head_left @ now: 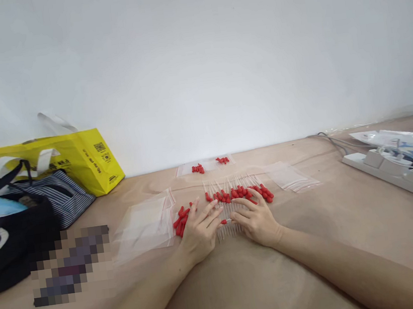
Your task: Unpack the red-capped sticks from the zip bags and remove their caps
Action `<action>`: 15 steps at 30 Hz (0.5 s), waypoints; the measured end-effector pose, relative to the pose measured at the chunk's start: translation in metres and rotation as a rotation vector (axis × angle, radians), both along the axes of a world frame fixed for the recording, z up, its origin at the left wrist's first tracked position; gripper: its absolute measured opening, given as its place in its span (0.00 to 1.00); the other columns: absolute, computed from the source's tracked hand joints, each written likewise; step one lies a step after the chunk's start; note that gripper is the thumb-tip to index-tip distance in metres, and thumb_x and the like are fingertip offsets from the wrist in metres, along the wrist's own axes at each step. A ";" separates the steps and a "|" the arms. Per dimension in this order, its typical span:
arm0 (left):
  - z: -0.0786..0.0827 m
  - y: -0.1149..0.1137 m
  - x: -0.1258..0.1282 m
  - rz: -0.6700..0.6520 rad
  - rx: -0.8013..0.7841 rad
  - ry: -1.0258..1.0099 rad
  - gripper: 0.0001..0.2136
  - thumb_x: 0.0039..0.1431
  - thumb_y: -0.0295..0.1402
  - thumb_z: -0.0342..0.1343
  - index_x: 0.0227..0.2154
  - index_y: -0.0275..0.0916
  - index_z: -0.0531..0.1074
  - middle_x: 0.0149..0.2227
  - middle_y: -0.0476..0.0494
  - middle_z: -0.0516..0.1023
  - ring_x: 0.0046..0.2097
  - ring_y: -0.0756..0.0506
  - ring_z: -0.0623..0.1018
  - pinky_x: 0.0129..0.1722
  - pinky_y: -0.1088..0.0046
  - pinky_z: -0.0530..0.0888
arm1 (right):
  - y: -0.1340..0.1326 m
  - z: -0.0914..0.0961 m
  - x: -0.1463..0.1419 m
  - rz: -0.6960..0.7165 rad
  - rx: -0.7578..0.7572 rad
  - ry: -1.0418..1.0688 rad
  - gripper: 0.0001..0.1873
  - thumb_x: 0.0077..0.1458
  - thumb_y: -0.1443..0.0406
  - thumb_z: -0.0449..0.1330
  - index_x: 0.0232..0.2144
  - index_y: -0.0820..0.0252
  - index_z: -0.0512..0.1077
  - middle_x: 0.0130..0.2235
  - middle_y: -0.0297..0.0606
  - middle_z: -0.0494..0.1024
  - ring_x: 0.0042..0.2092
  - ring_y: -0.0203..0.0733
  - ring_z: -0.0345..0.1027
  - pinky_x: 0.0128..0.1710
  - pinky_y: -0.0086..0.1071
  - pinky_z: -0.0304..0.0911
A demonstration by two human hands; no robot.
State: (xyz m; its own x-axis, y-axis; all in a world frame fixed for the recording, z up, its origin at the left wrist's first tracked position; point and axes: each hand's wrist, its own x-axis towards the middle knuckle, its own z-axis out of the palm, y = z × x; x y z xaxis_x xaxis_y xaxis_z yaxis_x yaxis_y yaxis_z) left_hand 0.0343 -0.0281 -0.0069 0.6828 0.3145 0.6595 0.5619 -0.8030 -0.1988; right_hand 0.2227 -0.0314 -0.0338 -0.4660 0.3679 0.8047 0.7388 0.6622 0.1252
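My left hand (199, 229) and my right hand (256, 219) lie side by side on the tan table, fingers spread and pressing on a row of thin clear sticks with red tips (239, 193). A small cluster of red-tipped pieces (180, 218) lies just left of my left hand's fingers. The clear stick ends (228, 228) show between the two hands. A stack of clear zip bags (145, 224) lies to the left of my left hand. Neither hand grips anything.
Two filled clear bags with red pieces (208, 165) rest near the wall. More clear bags (290, 176) lie to the right. A yellow shopping bag (85, 160) and a striped bag (54, 195) stand at the left. A white power strip (395, 170) with papers lies at the right.
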 end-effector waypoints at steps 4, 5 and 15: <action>0.002 0.002 -0.006 0.036 -0.001 -0.039 0.12 0.56 0.24 0.43 0.32 0.40 0.71 0.44 0.50 0.74 0.50 0.45 0.69 0.56 0.55 0.50 | 0.000 0.001 0.005 -0.026 -0.025 0.044 0.09 0.55 0.67 0.50 0.28 0.57 0.70 0.26 0.32 0.75 0.44 0.38 0.63 0.53 0.44 0.38; 0.004 0.004 -0.009 0.067 -0.003 -0.067 0.12 0.56 0.24 0.43 0.31 0.40 0.71 0.43 0.49 0.75 0.49 0.45 0.69 0.55 0.55 0.51 | 0.001 0.001 0.007 -0.047 -0.030 0.074 0.09 0.55 0.67 0.50 0.28 0.58 0.70 0.26 0.32 0.75 0.42 0.38 0.64 0.52 0.43 0.40; 0.048 0.045 -0.047 0.808 -0.614 -0.130 0.11 0.52 0.38 0.47 0.36 0.44 0.71 0.35 0.49 0.76 0.40 0.44 0.73 0.38 0.68 0.66 | 0.009 0.017 0.017 -0.237 -0.442 0.265 0.11 0.55 0.65 0.49 0.37 0.60 0.69 0.29 0.36 0.72 0.31 0.35 0.65 0.29 0.26 0.54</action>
State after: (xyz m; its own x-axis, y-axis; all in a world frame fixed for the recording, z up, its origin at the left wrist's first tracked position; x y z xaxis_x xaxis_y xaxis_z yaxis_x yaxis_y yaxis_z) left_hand -0.0131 0.0173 0.0413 0.0520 0.9576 0.2833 0.9683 -0.1177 0.2202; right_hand 0.2397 -0.0227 -0.0172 -0.1325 0.7665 0.6284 0.8421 0.4215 -0.3365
